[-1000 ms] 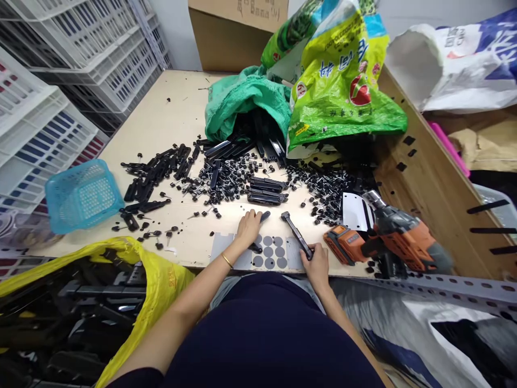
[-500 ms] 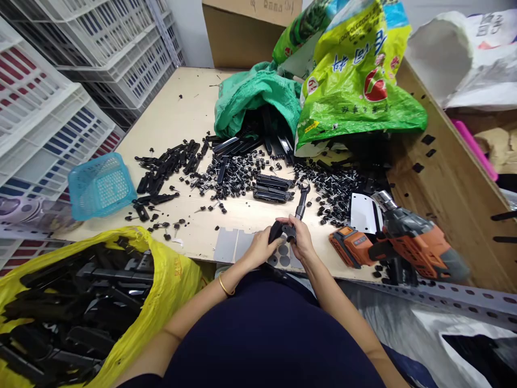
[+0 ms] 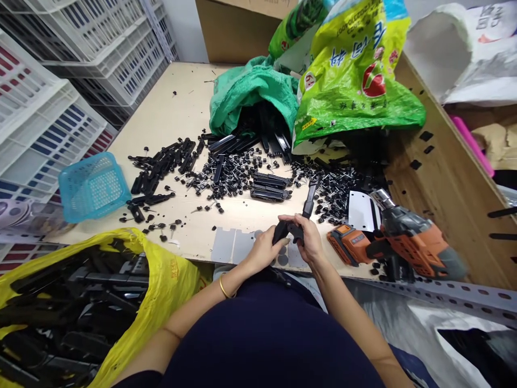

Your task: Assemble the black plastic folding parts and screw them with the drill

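- While they were apart a second ago, the hands are now brought together at the table (image 3: 169, 124) edge.
- The long black bar (image 3: 310, 198) is clasped by the right hand (image 3: 310, 243) — now lifted.
- The short black piece (image 3: 278, 231) is pinched by the left hand (image 3: 262, 252) against the bar's near end — joining seems begun.

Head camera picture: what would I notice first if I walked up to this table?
Probably the big green printed bag at the back of the table, with black plastic parts spilled all over the middle. Nearer, the left hand and right hand hold a short black piece against a long black bar, and an orange cordless drill lies just to their right.
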The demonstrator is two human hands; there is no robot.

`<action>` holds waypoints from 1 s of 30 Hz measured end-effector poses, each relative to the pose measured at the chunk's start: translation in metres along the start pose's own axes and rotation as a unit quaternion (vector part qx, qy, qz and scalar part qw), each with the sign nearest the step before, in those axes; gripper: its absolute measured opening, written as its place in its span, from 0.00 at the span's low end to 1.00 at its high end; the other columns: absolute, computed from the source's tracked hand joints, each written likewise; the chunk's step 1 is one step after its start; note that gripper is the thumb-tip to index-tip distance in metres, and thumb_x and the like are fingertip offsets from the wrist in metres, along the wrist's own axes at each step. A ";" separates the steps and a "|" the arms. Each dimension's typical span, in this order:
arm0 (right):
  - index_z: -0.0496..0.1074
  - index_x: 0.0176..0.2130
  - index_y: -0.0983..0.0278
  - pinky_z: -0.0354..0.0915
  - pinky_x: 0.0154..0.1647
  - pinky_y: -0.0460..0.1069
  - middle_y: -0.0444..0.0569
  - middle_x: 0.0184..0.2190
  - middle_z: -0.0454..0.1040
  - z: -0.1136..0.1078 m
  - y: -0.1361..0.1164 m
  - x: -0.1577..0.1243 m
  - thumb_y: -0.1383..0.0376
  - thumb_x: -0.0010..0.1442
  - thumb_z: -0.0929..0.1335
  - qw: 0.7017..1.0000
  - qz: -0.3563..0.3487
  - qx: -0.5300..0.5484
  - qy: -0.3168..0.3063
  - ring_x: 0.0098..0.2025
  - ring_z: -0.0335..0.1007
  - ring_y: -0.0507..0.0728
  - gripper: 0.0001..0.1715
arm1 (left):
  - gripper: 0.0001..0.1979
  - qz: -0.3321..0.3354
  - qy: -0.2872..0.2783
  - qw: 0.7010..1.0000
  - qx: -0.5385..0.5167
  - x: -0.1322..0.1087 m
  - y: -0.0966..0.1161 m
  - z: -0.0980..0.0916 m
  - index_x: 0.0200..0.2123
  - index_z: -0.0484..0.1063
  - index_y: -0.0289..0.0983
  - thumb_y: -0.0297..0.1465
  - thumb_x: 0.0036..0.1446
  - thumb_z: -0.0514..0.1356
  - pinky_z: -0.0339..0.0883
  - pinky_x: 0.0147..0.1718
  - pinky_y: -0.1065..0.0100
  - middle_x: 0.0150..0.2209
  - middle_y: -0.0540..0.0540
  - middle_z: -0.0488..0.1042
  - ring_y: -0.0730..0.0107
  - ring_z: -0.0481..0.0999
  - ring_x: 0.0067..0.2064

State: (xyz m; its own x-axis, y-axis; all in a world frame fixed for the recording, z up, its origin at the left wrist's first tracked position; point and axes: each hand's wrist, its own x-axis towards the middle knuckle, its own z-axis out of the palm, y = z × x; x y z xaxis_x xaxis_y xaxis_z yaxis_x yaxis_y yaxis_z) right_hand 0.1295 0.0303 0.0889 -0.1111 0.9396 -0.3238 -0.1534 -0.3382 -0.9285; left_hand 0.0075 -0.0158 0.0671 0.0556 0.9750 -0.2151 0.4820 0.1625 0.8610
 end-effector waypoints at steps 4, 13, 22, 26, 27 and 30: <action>0.77 0.22 0.65 0.62 0.37 0.49 0.50 0.26 0.77 0.004 0.008 0.003 0.52 0.50 0.66 1.000 -0.006 0.009 0.009 0.32 0.69 0.55 0.20 | 0.11 0.021 0.017 0.999 0.044 0.001 -0.002 0.000 0.43 0.67 0.35 0.30 0.56 0.59 0.66 0.37 0.67 0.36 0.45 0.76 0.63 0.75 0.37; 0.76 0.23 0.65 0.60 0.31 0.47 0.48 0.24 0.75 -0.002 0.000 0.002 0.55 0.50 0.68 0.996 0.019 0.004 -0.082 0.27 0.65 0.51 0.17 | 0.13 0.032 -0.011 0.987 0.157 -0.013 0.003 -0.009 0.46 0.64 0.34 0.31 0.58 0.58 0.68 0.37 0.63 0.37 0.40 0.75 0.59 0.76 0.39; 0.76 0.25 0.64 0.62 0.38 0.48 0.48 0.26 0.76 0.002 0.016 -0.001 0.54 0.52 0.67 0.998 0.009 0.021 -0.060 0.31 0.67 0.53 0.18 | 0.14 -0.045 -0.024 0.979 0.197 -0.022 0.017 -0.011 0.47 0.62 0.32 0.30 0.60 0.55 0.68 0.35 0.64 0.38 0.37 0.75 0.56 0.78 0.39; 0.75 0.23 0.65 0.60 0.32 0.46 0.48 0.24 0.74 -0.008 0.005 -0.001 0.54 0.50 0.68 0.992 0.041 -0.015 -0.121 0.29 0.66 0.52 0.17 | 0.13 -0.012 -0.071 0.976 0.206 -0.023 0.014 -0.016 0.47 0.62 0.32 0.31 0.60 0.56 0.69 0.35 0.64 0.37 0.38 0.76 0.55 0.78 0.39; 0.75 0.23 0.65 0.60 0.31 0.46 0.47 0.24 0.74 -0.009 0.004 -0.001 0.54 0.49 0.68 0.991 0.042 -0.019 -0.126 0.28 0.65 0.52 0.17 | 0.13 -0.012 -0.074 0.975 0.208 -0.023 0.014 -0.015 0.46 0.62 0.32 0.31 0.60 0.56 0.69 0.35 0.64 0.37 0.37 0.76 0.55 0.78 0.38; 0.74 0.23 0.65 0.62 0.34 0.47 0.47 0.24 0.74 -0.005 0.008 -0.001 0.54 0.51 0.68 0.996 0.018 0.003 -0.093 0.28 0.66 0.52 0.17 | 0.13 -0.037 -0.043 0.976 0.212 -0.021 0.017 -0.010 0.47 0.62 0.32 0.30 0.60 0.56 0.69 0.35 0.63 0.38 0.36 0.76 0.55 0.78 0.39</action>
State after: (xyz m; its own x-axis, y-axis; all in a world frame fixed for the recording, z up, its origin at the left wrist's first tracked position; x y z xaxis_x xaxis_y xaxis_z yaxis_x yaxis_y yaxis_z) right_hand 0.1333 0.0272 0.0811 -0.2962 0.9013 -0.3162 -0.1524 -0.3714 -0.9159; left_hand 0.0059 -0.0325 0.0910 0.0712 0.9438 -0.3227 0.8052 0.1365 0.5771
